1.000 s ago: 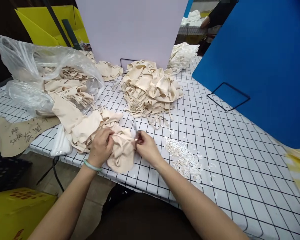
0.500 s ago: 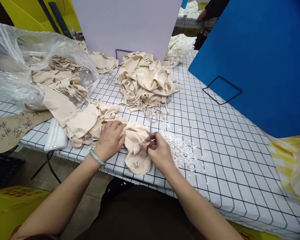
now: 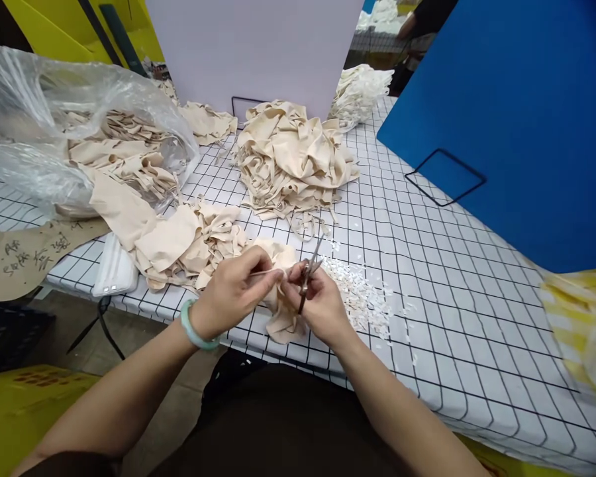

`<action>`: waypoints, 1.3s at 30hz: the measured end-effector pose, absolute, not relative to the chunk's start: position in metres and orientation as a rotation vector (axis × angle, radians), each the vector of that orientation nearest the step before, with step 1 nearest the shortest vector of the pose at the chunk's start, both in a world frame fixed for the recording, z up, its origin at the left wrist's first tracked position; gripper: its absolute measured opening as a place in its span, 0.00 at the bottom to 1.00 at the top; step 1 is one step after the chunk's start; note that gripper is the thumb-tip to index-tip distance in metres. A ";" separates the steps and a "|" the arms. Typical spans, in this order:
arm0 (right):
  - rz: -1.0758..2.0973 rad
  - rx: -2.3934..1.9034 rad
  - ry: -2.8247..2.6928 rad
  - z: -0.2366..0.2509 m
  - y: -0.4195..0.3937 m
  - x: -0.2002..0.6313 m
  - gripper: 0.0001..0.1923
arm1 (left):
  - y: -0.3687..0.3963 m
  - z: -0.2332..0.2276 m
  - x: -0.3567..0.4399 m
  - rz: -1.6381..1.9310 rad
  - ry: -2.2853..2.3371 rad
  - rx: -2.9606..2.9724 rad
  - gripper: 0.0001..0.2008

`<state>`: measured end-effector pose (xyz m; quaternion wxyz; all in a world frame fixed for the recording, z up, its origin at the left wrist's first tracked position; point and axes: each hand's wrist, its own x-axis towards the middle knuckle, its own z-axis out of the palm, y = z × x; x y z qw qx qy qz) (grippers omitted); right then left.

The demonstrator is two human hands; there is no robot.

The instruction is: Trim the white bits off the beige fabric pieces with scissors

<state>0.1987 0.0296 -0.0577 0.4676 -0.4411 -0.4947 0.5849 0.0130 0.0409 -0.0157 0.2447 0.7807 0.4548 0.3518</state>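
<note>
My left hand [image 3: 238, 288], with a pale green bangle [image 3: 195, 326] at the wrist, pinches the edge of a beige fabric piece [image 3: 284, 315] near the table's front edge. Small scissors [image 3: 308, 268] are in my right hand [image 3: 322, 305], their blades pointing up and away from me. The right thumb and fingertips also meet the fabric edge, close to the left fingertips. Part of the cloth is hidden behind both hands. Beyond the left hand lie loose beige fabric pieces [image 3: 171, 235]. To the right of the scissors, tiny white scraps [image 3: 362, 298] are scattered.
A tall heap of beige fabric [image 3: 293, 156] stands behind the hands. At left are a clear plastic bag [image 3: 34, 99] of fabric, a white power strip [image 3: 113, 268] and a brown paper pattern [image 3: 34, 255]. A blue panel [image 3: 516, 132] rises at right above the checked tablecloth [image 3: 457, 298].
My left hand has gone from lying on the cloth to pinching its edge beside my right hand. The cloth is partly lifted, and the scissors now point upward.
</note>
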 end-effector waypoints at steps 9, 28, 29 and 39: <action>1.486 -1.110 -0.796 -0.054 0.061 0.240 0.17 | 0.058 0.003 -0.032 0.259 1.140 1.905 0.12; 1.684 -1.027 -1.027 -0.054 0.051 0.224 0.18 | 0.046 0.010 0.003 0.408 1.016 1.409 0.12; 1.683 -1.014 -1.022 -0.054 0.052 0.224 0.18 | 0.045 0.011 0.003 0.393 0.986 1.401 0.13; 1.755 -0.909 -0.924 -0.072 0.015 0.182 0.20 | 0.027 -0.013 0.049 1.069 0.919 1.411 0.14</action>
